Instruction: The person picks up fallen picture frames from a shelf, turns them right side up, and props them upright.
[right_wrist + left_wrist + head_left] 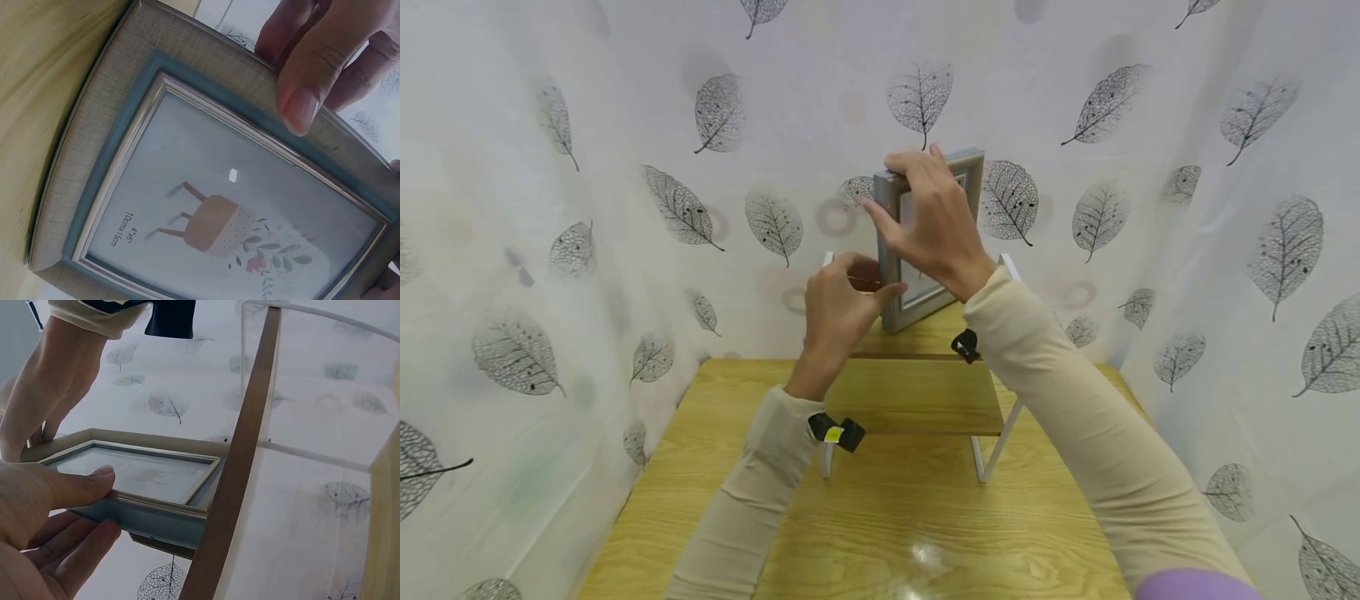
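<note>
A grey picture frame (889, 200) stands tilted on the upper board (917, 337) of a small two-tier shelf. My left hand (842, 304) pinches its left side low down, with the thumb (84, 487) on the front and the fingers behind. Higher up, my right hand (936, 212) holds the top edge, its fingers bent over it and its thumb stretched toward the left corner. In the right wrist view the frame (94, 144) shows a silver inner trim and a printed insert (212, 219) with an animal, leaves and size text.
The lower wooden board (917, 396) and a white metal leg (985, 458) of the shelf stand on a wood-grain table (880, 525). Leaf-patterned curtains (775, 83) enclose the back and both sides. Each wrist wears a black camera strap (842, 432).
</note>
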A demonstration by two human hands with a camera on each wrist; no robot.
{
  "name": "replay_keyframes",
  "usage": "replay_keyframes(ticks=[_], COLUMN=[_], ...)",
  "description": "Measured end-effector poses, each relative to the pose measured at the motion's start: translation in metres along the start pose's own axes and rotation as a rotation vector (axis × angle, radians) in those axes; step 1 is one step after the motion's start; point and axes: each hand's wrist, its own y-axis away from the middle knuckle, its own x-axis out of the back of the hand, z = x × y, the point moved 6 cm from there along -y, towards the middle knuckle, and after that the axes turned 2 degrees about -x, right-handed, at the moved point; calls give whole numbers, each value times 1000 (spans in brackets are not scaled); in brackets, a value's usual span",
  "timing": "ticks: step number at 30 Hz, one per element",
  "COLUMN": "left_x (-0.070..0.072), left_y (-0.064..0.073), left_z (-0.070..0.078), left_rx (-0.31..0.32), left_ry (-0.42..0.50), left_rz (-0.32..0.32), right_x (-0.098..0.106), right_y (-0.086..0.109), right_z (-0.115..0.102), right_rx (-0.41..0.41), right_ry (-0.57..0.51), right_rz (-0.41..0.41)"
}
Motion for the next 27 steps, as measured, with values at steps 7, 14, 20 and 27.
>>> replay_keyframes(ticks=[7,14,20,27], left_x=[-2,-5,-8,-12], left_y=[4,6,9,12], left_z=[4,7,14,20], left_rx=[13,6,-36,-95], left_ry=[-3,-13,-25,13], left_rz=[3,21,35,26], right_x=[5,8,14,19], right_y=[4,7,9,11], right_z=[1,3,4,7], right_rx=[60,104,124,165], right_ry=[-79,-135,-204,-271], right_rz=[44,51,51,40])
